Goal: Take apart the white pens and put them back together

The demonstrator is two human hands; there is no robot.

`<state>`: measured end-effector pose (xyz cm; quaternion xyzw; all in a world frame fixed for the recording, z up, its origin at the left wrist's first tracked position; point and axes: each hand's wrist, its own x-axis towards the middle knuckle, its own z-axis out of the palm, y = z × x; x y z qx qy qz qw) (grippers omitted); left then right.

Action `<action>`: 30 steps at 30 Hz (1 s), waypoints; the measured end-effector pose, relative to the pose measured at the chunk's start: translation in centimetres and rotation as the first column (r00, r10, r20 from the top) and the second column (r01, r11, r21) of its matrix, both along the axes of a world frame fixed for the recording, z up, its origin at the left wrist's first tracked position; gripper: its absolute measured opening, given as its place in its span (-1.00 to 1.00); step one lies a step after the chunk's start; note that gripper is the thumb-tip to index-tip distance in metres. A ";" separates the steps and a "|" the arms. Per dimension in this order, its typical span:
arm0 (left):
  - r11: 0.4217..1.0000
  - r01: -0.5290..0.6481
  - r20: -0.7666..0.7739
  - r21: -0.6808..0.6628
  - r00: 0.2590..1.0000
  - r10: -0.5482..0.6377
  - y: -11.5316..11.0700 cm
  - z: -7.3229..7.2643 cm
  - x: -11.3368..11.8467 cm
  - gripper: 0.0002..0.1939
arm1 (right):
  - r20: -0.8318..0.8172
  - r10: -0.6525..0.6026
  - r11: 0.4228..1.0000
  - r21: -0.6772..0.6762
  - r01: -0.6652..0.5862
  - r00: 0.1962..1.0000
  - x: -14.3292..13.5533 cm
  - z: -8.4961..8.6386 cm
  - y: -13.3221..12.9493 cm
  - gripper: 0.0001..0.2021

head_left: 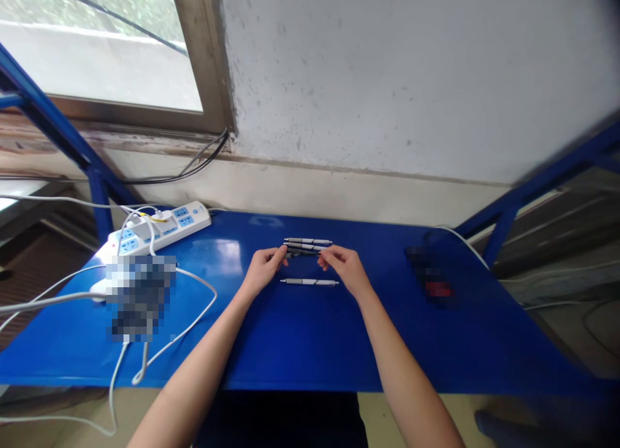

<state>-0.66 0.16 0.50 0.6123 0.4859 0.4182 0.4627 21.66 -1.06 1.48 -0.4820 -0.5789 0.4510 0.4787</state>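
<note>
My left hand and my right hand are over the middle of the blue table, thumbs and fingers pinched at opposite ends of a dark pen. Just beyond it, side by side, lie a white and grey pen and another similar pen, partly covered by my fingers. Nearer to me, a white and grey pen lies apart, crosswise between my wrists. Whether the dark pen touches the tabletop, I cannot tell.
On the blue table, a white power strip with plugs and white cables occupies the left, beside a blurred-out object. A dark and red blurred item lies right. Blue frame bars and a wall bound the table.
</note>
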 end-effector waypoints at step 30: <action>0.980 0.013 0.521 -0.200 0.848 0.095 0.4 -0.2 0.5 -0.65 | 0.135 -0.374 0.927 0.021 0.375 0.918 3.2 -1.8 1.4 -0.66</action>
